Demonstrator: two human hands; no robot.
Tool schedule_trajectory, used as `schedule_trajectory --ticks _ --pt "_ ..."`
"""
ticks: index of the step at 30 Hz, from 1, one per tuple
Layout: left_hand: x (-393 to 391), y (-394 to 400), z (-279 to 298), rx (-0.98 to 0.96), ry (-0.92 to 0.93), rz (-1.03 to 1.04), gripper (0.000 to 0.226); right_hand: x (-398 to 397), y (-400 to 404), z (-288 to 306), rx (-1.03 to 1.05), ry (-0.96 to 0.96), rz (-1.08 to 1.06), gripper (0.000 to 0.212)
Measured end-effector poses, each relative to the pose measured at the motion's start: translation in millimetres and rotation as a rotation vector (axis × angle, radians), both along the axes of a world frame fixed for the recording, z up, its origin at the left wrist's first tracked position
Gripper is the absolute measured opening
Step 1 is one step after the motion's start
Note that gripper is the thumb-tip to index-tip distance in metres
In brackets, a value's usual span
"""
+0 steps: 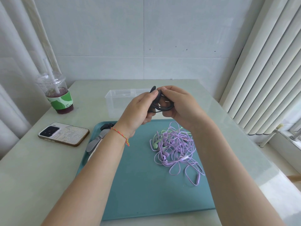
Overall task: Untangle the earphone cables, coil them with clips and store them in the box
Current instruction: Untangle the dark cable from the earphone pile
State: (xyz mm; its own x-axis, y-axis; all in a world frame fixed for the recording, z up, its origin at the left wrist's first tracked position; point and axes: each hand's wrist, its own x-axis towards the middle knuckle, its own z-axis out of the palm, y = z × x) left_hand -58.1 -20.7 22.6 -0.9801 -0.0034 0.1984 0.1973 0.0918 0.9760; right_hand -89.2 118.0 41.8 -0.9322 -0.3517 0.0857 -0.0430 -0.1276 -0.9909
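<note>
Both my hands are raised above the far end of the teal tray (pixel 141 185). My left hand (pixel 140 110) and my right hand (pixel 179 105) together grip a coiled black earphone cable (pixel 162 108), with a dark clip (pixel 154 93) pinched at its top between my fingertips. A tangle of purple and green earphone cables (pixel 174 147) lies on the tray's right half. Spare grey and dark clips (pixel 101 137) sit at the tray's left edge, partly hidden by my left forearm. The clear plastic box (pixel 114 101) stands behind the tray, partly hidden by my hands.
A phone (pixel 63 133) lies face down left of the tray. A plastic cup with a purple drink and straw (pixel 57 93) stands at the table's far left corner. A tiled wall closes the back, vertical blinds hang on the right.
</note>
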Motion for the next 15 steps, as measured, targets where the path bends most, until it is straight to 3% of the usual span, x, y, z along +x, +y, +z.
schedule_trajectory --ticks 7,15 --pt "-1.6 7.8 -1.9 0.042 -0.03 -0.017 0.035 0.0 -7.1 -4.3 0.013 0.015 -0.036 0.023" --pt "-0.7 4.8 -5.0 0.536 -0.18 -0.25 0.03 0.1 -11.0 -5.9 0.166 0.131 -0.178 0.019"
